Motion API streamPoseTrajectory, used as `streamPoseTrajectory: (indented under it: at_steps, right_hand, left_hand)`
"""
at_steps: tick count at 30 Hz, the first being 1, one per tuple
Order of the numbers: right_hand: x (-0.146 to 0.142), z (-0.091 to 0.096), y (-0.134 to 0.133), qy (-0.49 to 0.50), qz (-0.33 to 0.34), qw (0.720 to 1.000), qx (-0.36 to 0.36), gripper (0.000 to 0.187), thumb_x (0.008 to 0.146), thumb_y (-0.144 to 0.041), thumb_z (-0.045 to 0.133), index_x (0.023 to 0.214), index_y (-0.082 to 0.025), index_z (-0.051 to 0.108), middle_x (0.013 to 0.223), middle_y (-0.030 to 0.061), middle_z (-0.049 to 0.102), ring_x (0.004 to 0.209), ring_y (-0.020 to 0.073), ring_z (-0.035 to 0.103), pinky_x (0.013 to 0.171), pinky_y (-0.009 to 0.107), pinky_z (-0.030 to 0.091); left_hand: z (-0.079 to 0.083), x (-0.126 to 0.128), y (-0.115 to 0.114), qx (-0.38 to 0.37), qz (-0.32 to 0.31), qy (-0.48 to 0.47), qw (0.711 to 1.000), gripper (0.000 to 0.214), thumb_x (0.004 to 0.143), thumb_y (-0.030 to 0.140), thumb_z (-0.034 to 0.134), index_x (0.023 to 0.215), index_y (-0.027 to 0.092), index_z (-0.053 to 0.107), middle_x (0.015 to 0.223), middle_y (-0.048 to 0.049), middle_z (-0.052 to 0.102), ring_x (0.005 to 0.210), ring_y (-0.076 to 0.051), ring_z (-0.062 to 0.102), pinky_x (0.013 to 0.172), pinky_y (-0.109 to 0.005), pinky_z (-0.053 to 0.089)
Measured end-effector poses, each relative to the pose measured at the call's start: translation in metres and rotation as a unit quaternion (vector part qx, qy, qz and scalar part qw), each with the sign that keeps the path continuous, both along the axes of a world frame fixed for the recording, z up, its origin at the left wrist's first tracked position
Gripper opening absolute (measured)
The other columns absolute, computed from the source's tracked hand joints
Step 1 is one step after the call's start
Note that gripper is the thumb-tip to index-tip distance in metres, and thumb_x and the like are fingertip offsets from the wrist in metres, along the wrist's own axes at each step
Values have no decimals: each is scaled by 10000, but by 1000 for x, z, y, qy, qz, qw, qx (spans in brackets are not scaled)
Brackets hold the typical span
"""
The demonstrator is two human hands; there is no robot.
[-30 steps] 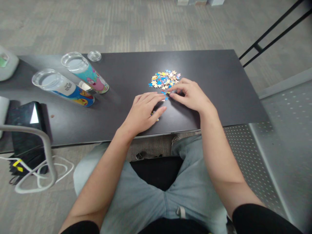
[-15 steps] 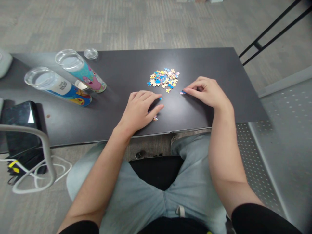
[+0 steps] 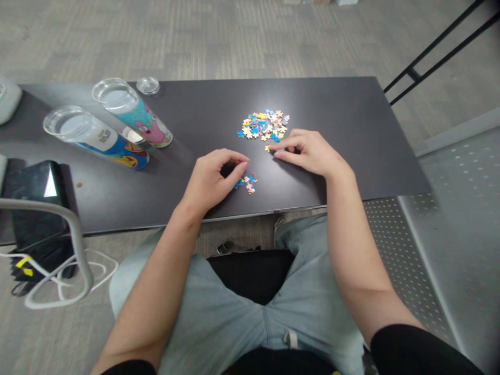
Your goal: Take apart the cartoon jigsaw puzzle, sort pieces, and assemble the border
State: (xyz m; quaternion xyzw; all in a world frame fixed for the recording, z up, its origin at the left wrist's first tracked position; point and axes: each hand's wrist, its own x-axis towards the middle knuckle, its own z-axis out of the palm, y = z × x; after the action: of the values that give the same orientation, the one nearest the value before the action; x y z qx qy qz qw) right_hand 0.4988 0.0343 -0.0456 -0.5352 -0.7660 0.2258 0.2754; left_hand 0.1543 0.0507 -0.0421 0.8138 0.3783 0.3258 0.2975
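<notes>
The counter (image 3: 195, 112) has its long axis running left to right; its near edge passes just in front of the person's lap, and its right edge slants outward toward the person. Two tubes occupy the left part, a blue tube (image 3: 128, 152) and a teal tube (image 3: 150, 126), both pointing their clear rims to the far left.

The left hand (image 3: 214, 174) rests at the near middle, its thumb and forefinger tips almost meeting; whether these fingers grip anything cannot be told. The right hand (image 3: 308, 151) points left, forefinger and thumb a little apart; whether they pinch anything is hidden.

The pile (image 3: 263, 125) of jigsaw pieces lies beyond both hands, its long axis left to right, rising slightly toward the far right. A wide stretch of counter separates it from the teal tube, and another reaches from the right hand to the right edge. There is room between pile and far edge too.

The cluster (image 3: 250, 178) lies beside the left thumb, partly hidden, its long axis roughly sideways, one part pointing at the near edge. The yellow piece (image 3: 267, 148) sits at the right forefinger's tip, between pile and cluster.
</notes>
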Motion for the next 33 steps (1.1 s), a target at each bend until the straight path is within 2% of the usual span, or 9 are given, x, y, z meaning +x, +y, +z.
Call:
streamPoseTrajectory:
  at_steps: [3,8,11,14,18,20,24,29,33]
  right_hand:
    - [5,2,-3,12,16,1000,-14,294,1145,-585,935,1250,-343,1065,1010,52,775,868,244,621,864,432,476]
    - [10,5,-6,26,-29,999,-2,314,1085,-617,993,1181,-320,1030,949,32,750,857,238,565,865,422,462]
    - [5,8,-5,16,-35,999,-6,291,1100,-604,979,1128,-316,1015,947,39,750,870,249,585,881,429,475]
    - [-7,12,-4,11,3,999,-36,283,1117,-603,964,1111,-326,1018,951,43,745,899,263,620,893,434,496]
    - [-28,14,-3,29,102,991,-79,269,1124,-591,948,1132,-330,1013,976,32,746,932,262,644,909,428,512]
    - [-36,12,-2,41,117,989,-83,281,1114,-596,951,1133,-320,998,960,22,727,912,253,626,893,419,502]
    - [-30,10,-3,62,39,995,-72,345,1154,-637,906,1168,-295,953,898,12,688,845,238,563,847,412,467]
    - [-3,10,-6,42,-80,995,-40,381,1153,-608,878,1350,-285,925,886,8,693,789,234,550,839,417,491]
    - [9,7,-5,5,-123,992,-17,426,1133,-589,885,1454,-312,929,874,13,682,810,262,566,879,442,531]
  left_hand:
    - [0,0,1,2,10,-16,1000,203,1160,405,798,1145,271,949,1145,-67,966,1035,-289,891,1030,-421,718]
    - [2,1,3,-9,20,16,1000,191,1150,407,811,1130,272,944,1146,-72,961,1066,-297,881,1071,-430,723]
    - [3,1,2,-2,17,18,1000,231,1173,433,777,1146,274,942,1154,-78,958,1058,-298,879,1073,-446,726]
    - [4,1,2,-6,21,25,999,278,1191,481,753,1171,279,942,1172,-84,957,1062,-306,876,1073,-469,734]
    - [4,1,2,-8,24,38,999,288,1182,499,757,1193,281,946,1157,-87,944,1065,-314,857,1072,-479,735]
    - [4,1,3,-5,21,44,999,278,1185,493,759,1205,284,941,1157,-86,930,1073,-313,846,1082,-479,725]
    - [5,1,4,-3,-1,58,998,227,1174,438,775,1242,286,928,1194,-83,920,1116,-322,840,1140,-507,699]
    - [5,2,2,5,-23,65,998,208,1144,377,802,1273,274,930,1309,-101,923,1251,-349,833,1215,-541,653]
    - [5,2,1,22,-33,99,994,260,1126,402,870,1347,284,941,1379,-109,884,1294,-371,792,1231,-565,603]
